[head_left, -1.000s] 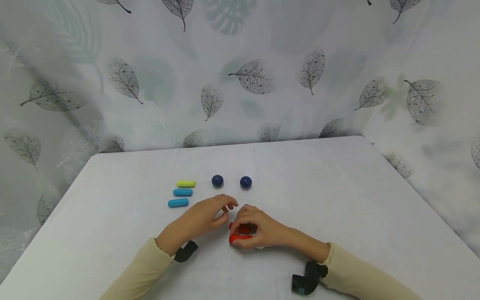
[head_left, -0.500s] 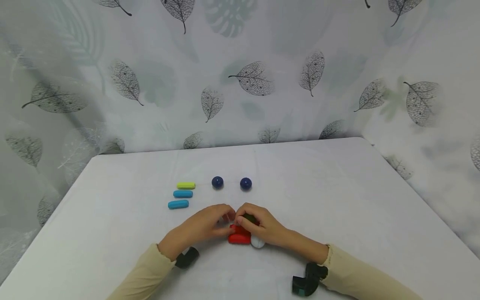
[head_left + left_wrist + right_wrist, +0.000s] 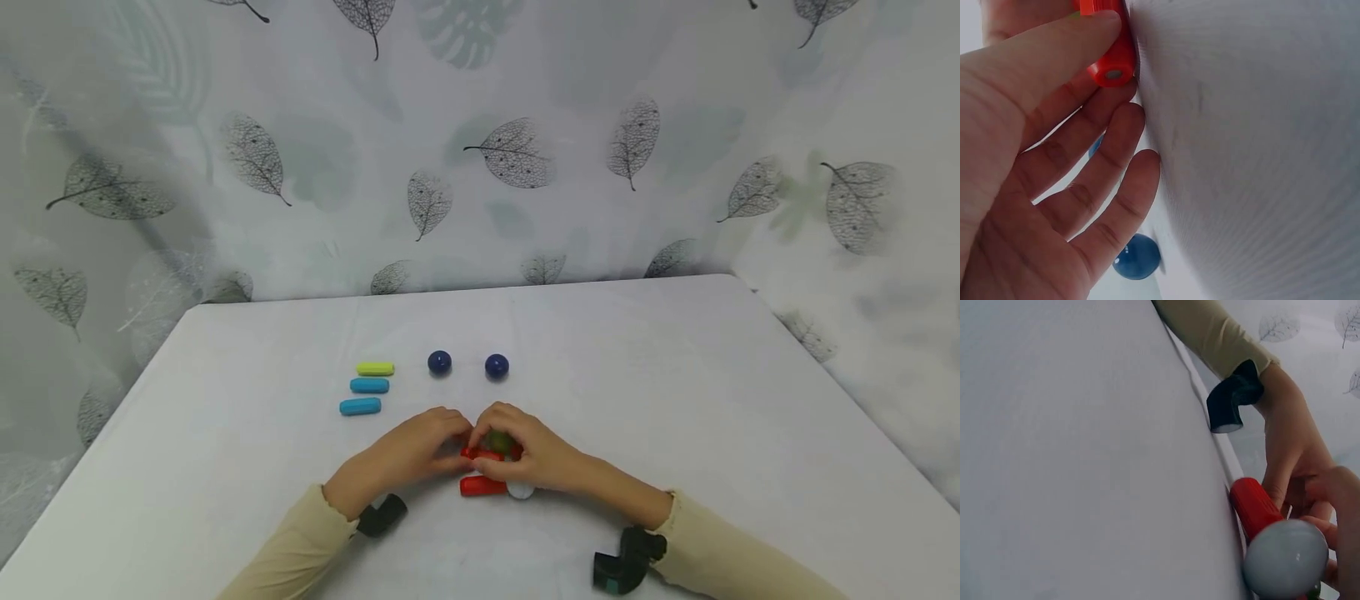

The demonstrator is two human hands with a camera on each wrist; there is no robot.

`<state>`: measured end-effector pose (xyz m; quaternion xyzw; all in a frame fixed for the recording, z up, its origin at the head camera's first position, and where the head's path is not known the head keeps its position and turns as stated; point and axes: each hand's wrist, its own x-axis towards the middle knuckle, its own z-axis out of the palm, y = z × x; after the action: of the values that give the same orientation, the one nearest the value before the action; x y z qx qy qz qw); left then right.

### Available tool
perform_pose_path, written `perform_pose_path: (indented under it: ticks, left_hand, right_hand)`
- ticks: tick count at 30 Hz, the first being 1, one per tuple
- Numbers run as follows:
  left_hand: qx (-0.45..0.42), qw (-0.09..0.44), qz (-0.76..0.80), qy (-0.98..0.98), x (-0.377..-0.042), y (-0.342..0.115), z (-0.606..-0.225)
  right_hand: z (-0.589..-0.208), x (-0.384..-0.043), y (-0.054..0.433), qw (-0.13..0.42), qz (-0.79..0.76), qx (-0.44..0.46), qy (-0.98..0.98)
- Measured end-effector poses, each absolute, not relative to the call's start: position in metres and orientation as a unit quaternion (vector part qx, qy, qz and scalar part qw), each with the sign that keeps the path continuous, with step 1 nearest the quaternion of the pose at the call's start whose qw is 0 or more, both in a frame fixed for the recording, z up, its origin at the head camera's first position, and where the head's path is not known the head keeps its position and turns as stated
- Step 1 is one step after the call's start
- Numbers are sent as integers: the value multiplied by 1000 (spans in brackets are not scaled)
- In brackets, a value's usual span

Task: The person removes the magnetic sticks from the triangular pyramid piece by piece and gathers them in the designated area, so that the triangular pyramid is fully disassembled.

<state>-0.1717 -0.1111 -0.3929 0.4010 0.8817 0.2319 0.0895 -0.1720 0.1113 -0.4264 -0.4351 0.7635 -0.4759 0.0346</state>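
Observation:
My left hand [image 3: 412, 450] pinches a red magnetic building stick [image 3: 487, 456] between thumb and fingers; a grey disc shows in its end in the left wrist view. From the other side my right hand [image 3: 536, 450] arches over, its thumb and forefinger on the same red stick. Under its fingers sits a green ball [image 3: 498, 442], with another bit of red [image 3: 516, 451] beside it, mostly hidden. A second red stick [image 3: 482, 486] lies nearer me, its right end against a white ball [image 3: 1286, 559].
On the white table [image 3: 675, 375], a yellow-green stick [image 3: 375, 368] and two blue sticks, one [image 3: 369, 386] behind the other [image 3: 360, 407], lie at the left. Two dark blue balls, one left [image 3: 439, 362] and one right [image 3: 497, 367], stand beyond the hands. A leaf-patterned curtain [image 3: 570, 233] hangs behind.
My right hand let go of the front red stick and moved to the rear red stick by the green ball. My left hand came in and took hold of that stick's left end.

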Motion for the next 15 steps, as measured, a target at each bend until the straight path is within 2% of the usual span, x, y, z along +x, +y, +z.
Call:
perform_pose_path:
  ticks: [6,15]
  left_hand:
    - [388,108,239,884,-172,-110,-391]
    - [404,94,239,878,-171,-112,-393]
  right_hand:
    - [-421,-174,133,114,-423,-456,775]
    - [-427,-176,141,148,-443,-481,742]
